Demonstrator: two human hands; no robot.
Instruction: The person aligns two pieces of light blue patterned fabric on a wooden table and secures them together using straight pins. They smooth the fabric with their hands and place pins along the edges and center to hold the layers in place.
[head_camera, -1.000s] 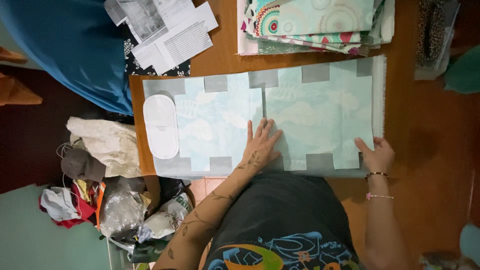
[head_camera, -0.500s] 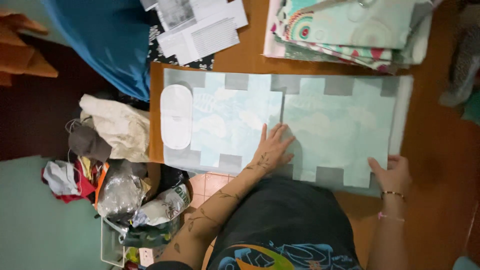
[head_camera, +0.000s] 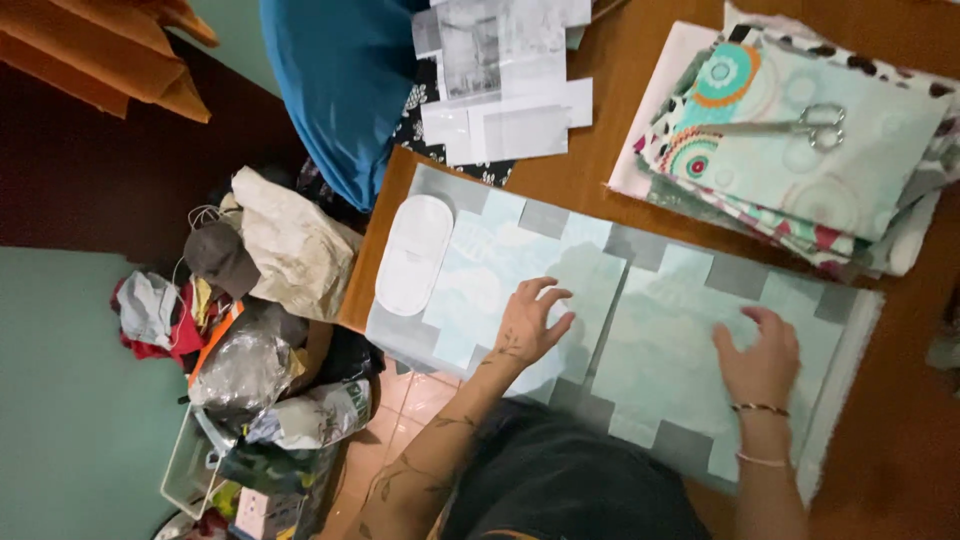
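Both hands are open and flat, fingers spread: left hand (head_camera: 533, 322) and right hand (head_camera: 762, 355) press on pale blue paper pattern pieces (head_camera: 520, 270) laid over grey fabric (head_camera: 640, 245) on the wooden table (head_camera: 640, 120). A white oval piece (head_camera: 413, 254) sits at the left end, and scissors (head_camera: 800, 125) rest on folded fabrics (head_camera: 800, 170) further back.

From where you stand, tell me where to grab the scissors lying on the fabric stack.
Take the scissors by the ring handles at their right end, coming down from above. They lie flat on the top sheet of the folded fabric stack, blades pointing left, with nothing over them. Probably the right hand suits best, being nearer; it now presses flat on the pale pattern pieces.
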